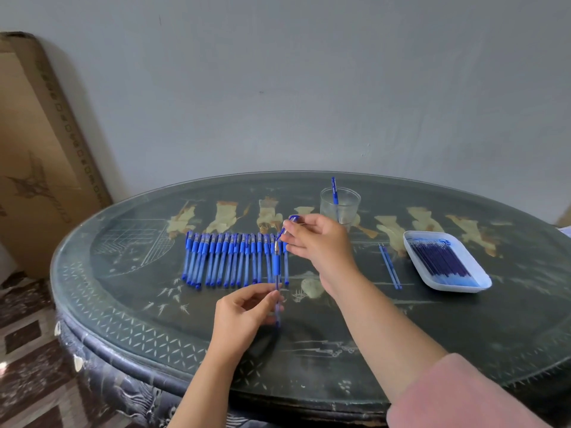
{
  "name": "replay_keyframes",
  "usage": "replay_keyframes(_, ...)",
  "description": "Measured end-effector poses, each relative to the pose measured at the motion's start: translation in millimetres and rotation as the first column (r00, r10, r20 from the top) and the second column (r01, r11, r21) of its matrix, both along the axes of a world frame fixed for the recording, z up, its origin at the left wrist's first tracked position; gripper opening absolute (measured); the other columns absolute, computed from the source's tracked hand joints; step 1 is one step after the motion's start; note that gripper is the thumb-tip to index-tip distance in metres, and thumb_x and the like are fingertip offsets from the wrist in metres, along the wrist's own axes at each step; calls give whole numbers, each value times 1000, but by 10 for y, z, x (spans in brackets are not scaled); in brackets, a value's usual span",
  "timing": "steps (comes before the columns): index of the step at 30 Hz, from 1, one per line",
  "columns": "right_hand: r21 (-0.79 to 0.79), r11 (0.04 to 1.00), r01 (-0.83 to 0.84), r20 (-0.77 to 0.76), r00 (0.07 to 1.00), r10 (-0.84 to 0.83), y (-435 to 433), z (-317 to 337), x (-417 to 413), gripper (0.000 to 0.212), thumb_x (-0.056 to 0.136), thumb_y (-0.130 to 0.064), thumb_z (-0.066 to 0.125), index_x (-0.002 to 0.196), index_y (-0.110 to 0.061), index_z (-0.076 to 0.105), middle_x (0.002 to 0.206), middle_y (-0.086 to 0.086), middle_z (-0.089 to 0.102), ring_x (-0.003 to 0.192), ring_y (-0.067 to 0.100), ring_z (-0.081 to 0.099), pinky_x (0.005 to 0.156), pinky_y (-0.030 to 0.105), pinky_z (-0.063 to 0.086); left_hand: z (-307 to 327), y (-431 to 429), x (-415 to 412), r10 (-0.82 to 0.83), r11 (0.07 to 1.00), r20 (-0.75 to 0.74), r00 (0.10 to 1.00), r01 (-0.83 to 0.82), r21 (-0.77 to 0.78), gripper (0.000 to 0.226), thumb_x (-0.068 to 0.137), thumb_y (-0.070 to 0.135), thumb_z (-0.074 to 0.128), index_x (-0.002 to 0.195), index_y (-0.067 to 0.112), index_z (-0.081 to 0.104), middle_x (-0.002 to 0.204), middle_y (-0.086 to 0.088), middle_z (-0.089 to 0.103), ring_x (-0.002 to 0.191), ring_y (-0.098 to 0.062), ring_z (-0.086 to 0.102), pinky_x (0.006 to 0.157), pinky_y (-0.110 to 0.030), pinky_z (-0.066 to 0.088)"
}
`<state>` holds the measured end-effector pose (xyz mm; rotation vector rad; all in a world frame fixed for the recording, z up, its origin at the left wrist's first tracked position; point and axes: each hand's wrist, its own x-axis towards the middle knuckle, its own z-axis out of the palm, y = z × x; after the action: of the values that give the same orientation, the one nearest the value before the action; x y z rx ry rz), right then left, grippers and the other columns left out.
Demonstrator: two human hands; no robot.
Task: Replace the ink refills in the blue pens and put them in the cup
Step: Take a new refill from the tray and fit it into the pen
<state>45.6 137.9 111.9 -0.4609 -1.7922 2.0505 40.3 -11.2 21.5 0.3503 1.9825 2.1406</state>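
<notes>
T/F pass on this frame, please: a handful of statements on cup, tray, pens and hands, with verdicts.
1. The clear cup is empty. False: one blue pen stands in it.
2. The left hand holds an uncapped pen by its barrel. True.
3. The white tray of refills sits left of the pen row. False: it sits to the right.
4. Two loose refills lie between the pen row and the white tray. True.
5. The right hand lies flat and holds nothing. False: it is raised and pinches a blue cap.
</notes>
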Motion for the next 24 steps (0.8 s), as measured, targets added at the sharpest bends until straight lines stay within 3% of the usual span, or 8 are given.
replay_keyframes(4,83,997,-5,45,999,1,-25,-37,-29,16,85,-15,75,98,-11,67,92,7,74,84,19,73,73,39,62,10,-9,2,-23,1000,-11,1000,23,-21,9,87,4,69,93,8,75,82,-10,76,78,-27,73,65,-35,61)
replay_keyframes(12,113,992,-54,97,994,43,-23,-67,-11,20,84,-17,75,99,-9,66,94,9,72,81,20,72,68,46,62,12,-14,-3,-36,999,-15,999,36,-30,10,88,6,68,95,7,75,84,-10,76,80,-27,73,69,-37,61)
replay_keyframes(16,93,994,-52,80,996,45,-14,-38,-19,21,84,-21,75,100,-11,65,96,7,73,84,19,73,66,45,62,13,-21,-5,-38,998,-12,999,37,-40,10,88,6,68,95,8,75,84,-10,76,80,-27,73,71,-42,62)
replay_keyframes(24,214,969,-121,120,988,97,-37,-64,-15,20,84,-19,76,100,-11,68,94,5,73,83,14,73,67,39,62,23,-19,-12,-37,999,-4,999,37,-37,11,88,7,68,97,6,74,85,-11,75,80,-28,73,69,-39,62)
